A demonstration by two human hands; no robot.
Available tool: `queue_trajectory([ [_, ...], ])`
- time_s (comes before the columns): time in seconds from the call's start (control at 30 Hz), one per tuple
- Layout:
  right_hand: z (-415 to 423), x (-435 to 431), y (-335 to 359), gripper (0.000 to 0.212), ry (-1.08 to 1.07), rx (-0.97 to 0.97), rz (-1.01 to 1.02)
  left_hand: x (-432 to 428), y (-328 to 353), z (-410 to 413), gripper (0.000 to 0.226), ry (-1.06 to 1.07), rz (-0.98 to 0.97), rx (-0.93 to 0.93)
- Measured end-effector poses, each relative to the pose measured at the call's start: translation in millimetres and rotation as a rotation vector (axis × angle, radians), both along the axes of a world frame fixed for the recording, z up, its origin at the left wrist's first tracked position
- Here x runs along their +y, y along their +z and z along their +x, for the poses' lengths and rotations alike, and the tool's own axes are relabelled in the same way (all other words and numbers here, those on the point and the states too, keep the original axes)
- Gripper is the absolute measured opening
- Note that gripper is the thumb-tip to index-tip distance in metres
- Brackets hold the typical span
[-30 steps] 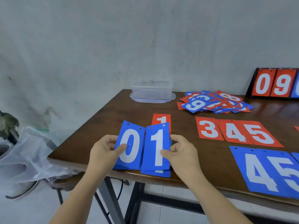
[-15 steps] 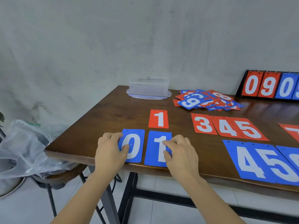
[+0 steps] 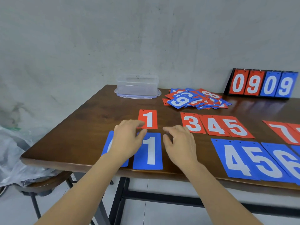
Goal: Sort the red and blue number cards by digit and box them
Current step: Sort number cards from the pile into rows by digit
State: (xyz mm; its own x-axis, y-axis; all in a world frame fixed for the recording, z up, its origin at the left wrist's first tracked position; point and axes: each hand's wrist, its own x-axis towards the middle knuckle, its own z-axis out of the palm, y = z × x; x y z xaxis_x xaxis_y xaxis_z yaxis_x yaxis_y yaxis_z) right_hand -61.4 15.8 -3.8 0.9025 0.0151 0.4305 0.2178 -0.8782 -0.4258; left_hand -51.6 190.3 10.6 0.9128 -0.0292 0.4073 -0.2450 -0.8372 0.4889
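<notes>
1. Lying flat at the near edge of the table (image 3: pixel 78 130), the blue 1 card (image 3: pixel 150 151) sits just below the red 1 card (image 3: pixel 150 118), so matching digits stack in one column.
2. The blue 0 card (image 3: pixel 107 143) lies just left of it, mostly covered by the left hand (image 3: pixel 128 140). The fingers are loosely curled and grip nothing; whether they touch the red 1 card I cannot tell.
3. The right hand (image 3: pixel 180 143) hovers relaxed and empty over bare wood between the blue 1 card and the red 3 card (image 3: pixel 193 124).
4. Both colour rows continue rightward in order, with a gap apparently kept for the 2s.
5. The unsorted pile (image 3: pixel 194 99) and the clear plastic box (image 3: pixel 137 86) wait at the back, so boxing looks far off.
</notes>
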Motion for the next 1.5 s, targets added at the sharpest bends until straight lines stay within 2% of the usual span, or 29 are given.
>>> queue_trajectory([
  [0.23, 59.4, -44.3, 29.4, 0.039, -0.082, 0.031, -0.127, -78.6, 20.4, 60.9, 0.034, -0.100, 0.089, 0.017],
  [0.43, 124.4, -90.4, 36.5, 0.035, -0.116, 0.062, -0.360, -126.7, 22.1, 123.5, 0.037, -0.097, 0.214, 0.063],
  [0.5, 148.7, -108.4, 34.6, 0.042, -0.112, 0.131, -0.434, -136.3, 20.9, 146.7, 0.040, -0.083, 0.232, 0.079],
  [0.67, 210.8, -139.5, 26.2, 0.064, -0.025, 0.334, -0.561, -151.8, 12.6, 198.1, 0.041, -0.084, 0.253, 0.152],
  [0.83, 251.5, -141.0, 16.8, 0.069, 0.215, 0.385, -0.663, -159.0, 0.3, 230.6, 0.050, -0.029, 0.304, 0.209],
  [1.0, 265.2, -197.6, 10.3, 0.066, 0.163, 0.397, -0.717, -163.0, -4.3, 248.0, 0.050, -0.009, 0.344, 0.243],
  [1.23, 256.2, -257.2, 12.9, 0.052, 0.036, 0.433, -0.569, -183.6, 3.8, 273.6, 0.045, 0.004, 0.317, 0.248],
  [1.33, 257.0, -262.4, 14.8, 0.052, -0.134, 0.377, -0.448, -193.1, 9.3, 287.2, 0.045, 0.019, 0.267, 0.226],
  [1.4, 260.8, -260.5, 15.7, 0.053, -0.271, 0.335, -0.287, -196.2, 9.8, 297.9, 0.051, 0.032, 0.223, 0.233],
  [1.43, 262.7, -257.2, 15.8, 0.056, -0.319, 0.327, -0.192, -197.2, 8.8, 303.3, 0.055, 0.035, 0.198, 0.248],
  [1.5, 267.6, -248.9, 13.5, 0.079, -0.371, 0.368, -0.049, -199.2, 5.8, 313.6, 0.065, 0.039, 0.160, 0.305],
])
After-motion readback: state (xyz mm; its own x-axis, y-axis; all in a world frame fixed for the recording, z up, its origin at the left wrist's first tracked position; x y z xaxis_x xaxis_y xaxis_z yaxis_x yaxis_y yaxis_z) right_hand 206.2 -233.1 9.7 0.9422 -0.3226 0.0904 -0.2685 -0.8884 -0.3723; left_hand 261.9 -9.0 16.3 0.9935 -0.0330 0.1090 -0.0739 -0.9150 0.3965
